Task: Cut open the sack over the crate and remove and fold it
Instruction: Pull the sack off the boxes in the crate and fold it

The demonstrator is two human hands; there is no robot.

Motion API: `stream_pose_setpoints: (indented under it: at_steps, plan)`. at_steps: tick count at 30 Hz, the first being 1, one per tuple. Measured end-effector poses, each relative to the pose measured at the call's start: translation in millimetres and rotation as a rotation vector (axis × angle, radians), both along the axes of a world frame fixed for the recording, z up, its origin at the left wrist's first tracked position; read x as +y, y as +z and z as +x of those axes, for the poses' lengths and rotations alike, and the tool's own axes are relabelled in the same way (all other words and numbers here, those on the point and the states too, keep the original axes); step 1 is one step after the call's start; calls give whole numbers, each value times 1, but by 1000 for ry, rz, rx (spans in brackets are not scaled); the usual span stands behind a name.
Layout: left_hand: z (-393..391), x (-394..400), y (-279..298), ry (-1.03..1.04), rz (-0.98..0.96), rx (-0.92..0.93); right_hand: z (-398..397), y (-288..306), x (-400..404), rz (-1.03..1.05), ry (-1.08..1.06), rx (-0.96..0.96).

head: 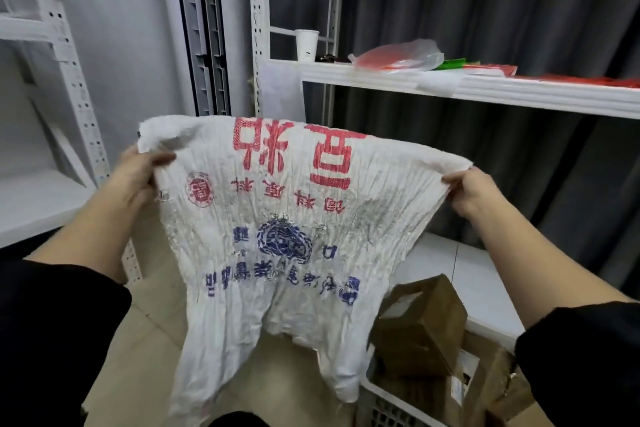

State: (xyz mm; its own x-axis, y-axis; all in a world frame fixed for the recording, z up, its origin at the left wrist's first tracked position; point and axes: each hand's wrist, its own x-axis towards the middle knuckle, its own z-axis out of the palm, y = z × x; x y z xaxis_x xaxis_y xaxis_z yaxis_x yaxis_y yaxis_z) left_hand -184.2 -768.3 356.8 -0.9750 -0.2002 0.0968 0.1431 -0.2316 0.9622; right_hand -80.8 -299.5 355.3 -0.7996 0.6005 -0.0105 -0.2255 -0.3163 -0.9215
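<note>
Mirrored "百味" on sack point(284, 218)

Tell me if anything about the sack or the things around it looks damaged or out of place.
The crumpled white woven sack with red and blue print hangs upside down, its print inverted, between the left hand and right hand. Its lower edge is ragged and split into two flaps. Brown cardboard boxes sit tilted in the white plastic crate.

head cam, worn, looks fwd & down, close on sack point(277, 218) held before shelf point(485, 90).
</note>
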Motion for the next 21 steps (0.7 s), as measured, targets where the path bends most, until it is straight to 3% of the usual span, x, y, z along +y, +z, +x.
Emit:
stream_pose_setpoints:
  at_steps: [2, 7, 15, 19, 21]
  plan:
    - [2, 5, 0, -34, -28, -23, -5, -4, -2, -6, -6, -84]
    - [3, -1, -3, -149, 13, -295, -11, -17, -8, -60, 111, -82]
    - [-3, 7, -14, -150, -128, -454, -12, -24, -10, 25, -45, -66]
    - [-1, 3, -12, -105, -142, -441, -5, -26, 2, 10, -174, -124]
    - [-1, 1, -12, 4, -243, -363, -1, -28, 9, -2, -210, -136]
